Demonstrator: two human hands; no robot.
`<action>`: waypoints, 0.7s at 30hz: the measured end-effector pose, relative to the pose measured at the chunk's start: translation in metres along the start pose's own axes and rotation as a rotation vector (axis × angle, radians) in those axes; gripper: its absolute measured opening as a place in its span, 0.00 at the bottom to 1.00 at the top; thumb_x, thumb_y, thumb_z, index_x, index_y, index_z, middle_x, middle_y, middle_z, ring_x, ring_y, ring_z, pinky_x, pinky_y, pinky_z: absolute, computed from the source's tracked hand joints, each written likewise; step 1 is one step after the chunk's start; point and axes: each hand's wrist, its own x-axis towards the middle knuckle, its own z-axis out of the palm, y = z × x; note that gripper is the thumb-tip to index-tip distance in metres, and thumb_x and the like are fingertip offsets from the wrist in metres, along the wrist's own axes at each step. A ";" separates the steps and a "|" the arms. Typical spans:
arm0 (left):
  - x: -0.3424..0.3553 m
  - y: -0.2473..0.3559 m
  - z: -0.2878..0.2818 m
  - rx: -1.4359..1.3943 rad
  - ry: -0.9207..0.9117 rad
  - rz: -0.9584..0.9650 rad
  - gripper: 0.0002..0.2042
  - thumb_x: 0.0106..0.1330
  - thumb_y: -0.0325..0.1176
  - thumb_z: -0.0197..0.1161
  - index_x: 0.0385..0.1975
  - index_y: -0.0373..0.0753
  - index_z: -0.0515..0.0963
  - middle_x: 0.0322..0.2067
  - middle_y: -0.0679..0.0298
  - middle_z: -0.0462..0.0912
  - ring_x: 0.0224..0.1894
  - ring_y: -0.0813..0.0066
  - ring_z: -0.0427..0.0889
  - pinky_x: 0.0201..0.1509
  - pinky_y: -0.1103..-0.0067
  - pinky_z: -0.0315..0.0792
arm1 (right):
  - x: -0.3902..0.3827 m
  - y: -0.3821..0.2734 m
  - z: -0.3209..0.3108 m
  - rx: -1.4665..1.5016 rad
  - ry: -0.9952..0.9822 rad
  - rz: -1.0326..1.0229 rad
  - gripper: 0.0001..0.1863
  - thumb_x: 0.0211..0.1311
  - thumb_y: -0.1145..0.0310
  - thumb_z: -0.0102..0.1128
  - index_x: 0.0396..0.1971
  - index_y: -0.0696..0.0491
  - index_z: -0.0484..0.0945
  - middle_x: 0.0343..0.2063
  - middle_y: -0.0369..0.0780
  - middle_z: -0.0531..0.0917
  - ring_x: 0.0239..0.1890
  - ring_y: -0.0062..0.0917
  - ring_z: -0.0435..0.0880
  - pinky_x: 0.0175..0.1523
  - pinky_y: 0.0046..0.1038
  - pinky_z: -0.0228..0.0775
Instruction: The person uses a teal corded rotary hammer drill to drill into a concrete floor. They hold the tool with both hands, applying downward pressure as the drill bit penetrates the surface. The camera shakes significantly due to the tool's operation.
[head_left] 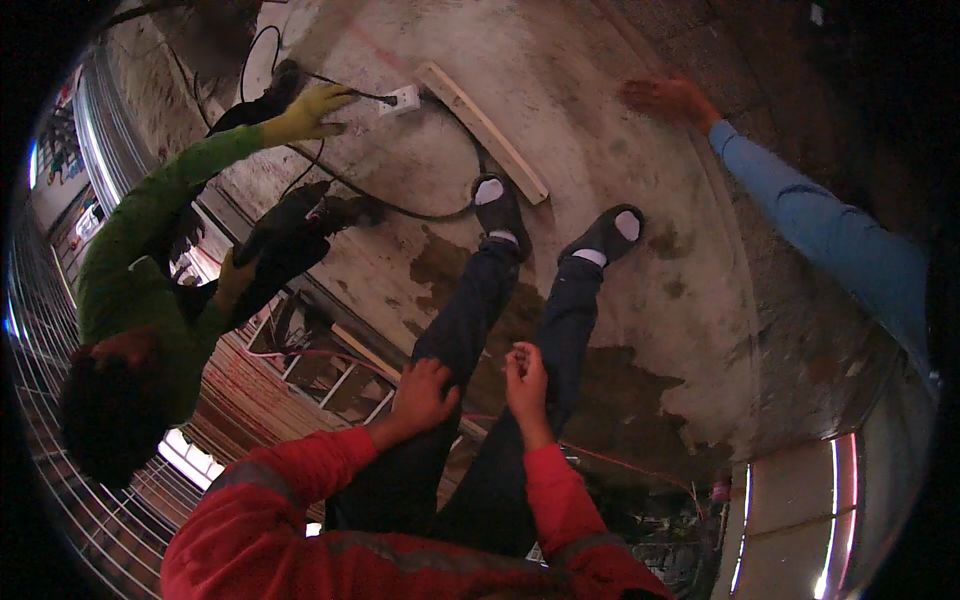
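Trousers — stretched forward, slanting right.

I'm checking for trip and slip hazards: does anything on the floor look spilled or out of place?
Yes. Dark, uneven patches on the pale floor look damp, though they may be old stains. A black cable also curves loosely close to the left shoe, near a loose-looking wooden bar; either could catch a foot.
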 end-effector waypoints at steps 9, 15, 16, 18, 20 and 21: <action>-0.002 -0.004 0.007 -0.044 -0.015 -0.024 0.15 0.60 0.43 0.60 0.37 0.37 0.77 0.41 0.54 0.74 0.49 0.54 0.73 0.52 0.58 0.66 | 0.000 -0.005 0.000 -0.044 -0.015 0.024 0.13 0.68 0.70 0.55 0.51 0.54 0.73 0.37 0.40 0.83 0.39 0.25 0.83 0.45 0.28 0.75; 0.003 -0.002 -0.003 -0.108 -0.049 -0.047 0.14 0.59 0.42 0.61 0.37 0.37 0.77 0.41 0.55 0.75 0.50 0.54 0.73 0.54 0.58 0.66 | 0.003 0.005 0.002 -0.071 -0.002 -0.009 0.14 0.68 0.71 0.55 0.51 0.54 0.73 0.36 0.40 0.84 0.38 0.25 0.84 0.46 0.28 0.75; 0.002 -0.002 -0.005 -0.109 -0.054 -0.047 0.14 0.59 0.41 0.61 0.37 0.37 0.77 0.41 0.55 0.75 0.50 0.54 0.73 0.54 0.58 0.66 | 0.003 0.006 0.003 -0.065 -0.003 0.003 0.14 0.68 0.71 0.55 0.51 0.54 0.73 0.36 0.40 0.84 0.39 0.25 0.84 0.46 0.28 0.75; 0.002 -0.004 -0.005 -0.103 -0.061 -0.047 0.14 0.59 0.41 0.61 0.37 0.37 0.77 0.41 0.55 0.75 0.50 0.54 0.73 0.54 0.58 0.66 | 0.003 0.007 0.004 -0.071 -0.009 0.009 0.14 0.67 0.71 0.55 0.51 0.54 0.73 0.36 0.40 0.83 0.39 0.25 0.83 0.46 0.28 0.75; 0.002 -0.006 -0.004 -0.091 -0.066 -0.049 0.14 0.59 0.41 0.61 0.37 0.37 0.77 0.41 0.55 0.75 0.50 0.55 0.73 0.54 0.58 0.66 | 0.003 0.008 0.005 -0.095 -0.017 -0.002 0.14 0.67 0.72 0.55 0.51 0.54 0.73 0.36 0.39 0.83 0.39 0.25 0.83 0.46 0.28 0.74; 0.001 -0.007 -0.004 -0.098 -0.069 -0.052 0.14 0.59 0.41 0.62 0.37 0.37 0.77 0.41 0.55 0.75 0.50 0.54 0.73 0.54 0.58 0.66 | 0.003 0.004 0.005 -0.086 -0.026 0.004 0.13 0.67 0.73 0.54 0.51 0.55 0.73 0.37 0.39 0.82 0.38 0.23 0.82 0.45 0.27 0.75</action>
